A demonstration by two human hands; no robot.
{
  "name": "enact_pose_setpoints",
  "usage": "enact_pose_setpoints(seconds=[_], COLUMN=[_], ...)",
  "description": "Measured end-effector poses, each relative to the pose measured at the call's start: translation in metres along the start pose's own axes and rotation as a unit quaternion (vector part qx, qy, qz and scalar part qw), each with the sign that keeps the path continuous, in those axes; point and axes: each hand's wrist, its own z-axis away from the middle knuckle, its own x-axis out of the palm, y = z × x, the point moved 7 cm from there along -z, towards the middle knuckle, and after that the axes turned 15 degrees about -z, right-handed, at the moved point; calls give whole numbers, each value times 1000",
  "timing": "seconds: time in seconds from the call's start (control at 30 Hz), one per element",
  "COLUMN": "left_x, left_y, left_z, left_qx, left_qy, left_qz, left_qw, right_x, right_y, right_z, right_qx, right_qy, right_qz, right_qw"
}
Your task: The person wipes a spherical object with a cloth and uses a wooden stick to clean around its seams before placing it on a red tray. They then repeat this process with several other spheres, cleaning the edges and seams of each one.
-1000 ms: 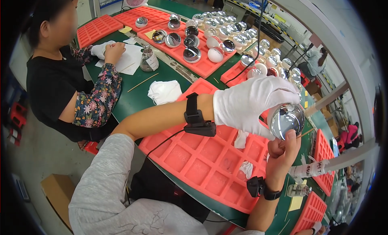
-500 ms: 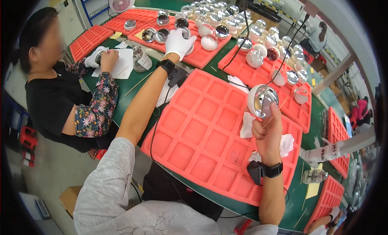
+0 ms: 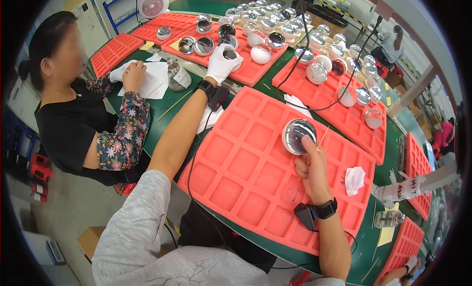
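My right hand (image 3: pixel 313 169) is bare and closed round a silver-mirrored globe (image 3: pixel 297 136), its thumb on the shiny face. A thin wooden stick (image 3: pixel 323 137) is also pinched in those fingers. Below them lies a red foam tray (image 3: pixel 241 203) with square pockets. My left hand (image 3: pixel 220 66), in a white glove, reaches over the far red tray (image 3: pixel 255 75) with its fingers round another mirrored globe (image 3: pixel 229 54), whose dark, reflecting face shows. Its underside is hidden by the glove. Several more globes sit beside that hand.
At my left a co-worker (image 3: pixel 64 124) works over white paper (image 3: pixel 156 79). A glass jar (image 3: pixel 178 75) stands between us. Many mirrored globes (image 3: pixel 317 72) fill the back trays. Crumpled tissue (image 3: pixel 354 181) lies on the near tray; a second jar (image 3: pixel 389 218) is at right. Cables hang across.
My right hand has moved left and lower with its globe and stick, over the near tray. My left hand now has its fingers round a globe whose dark face shows.
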Motion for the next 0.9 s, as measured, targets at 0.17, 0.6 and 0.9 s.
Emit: enact_pose_setpoints(seconds=[0.17,0.6,0.9], left_x=[11,3,5], left_y=[-25,28,-3], left_z=[-4,-2,-2], left_qx=[-52,50,-27], left_qy=[-14,11,-45], left_qz=[101,-134,-157], left_qw=[993,990,986], right_x=[4,-2,5], right_y=[1,-1,-2], right_z=[3,2,-4], right_qx=[-7,-9,-35], right_qy=[16,16,2], right_qz=[26,14,29], right_qw=[1000,1000,999])
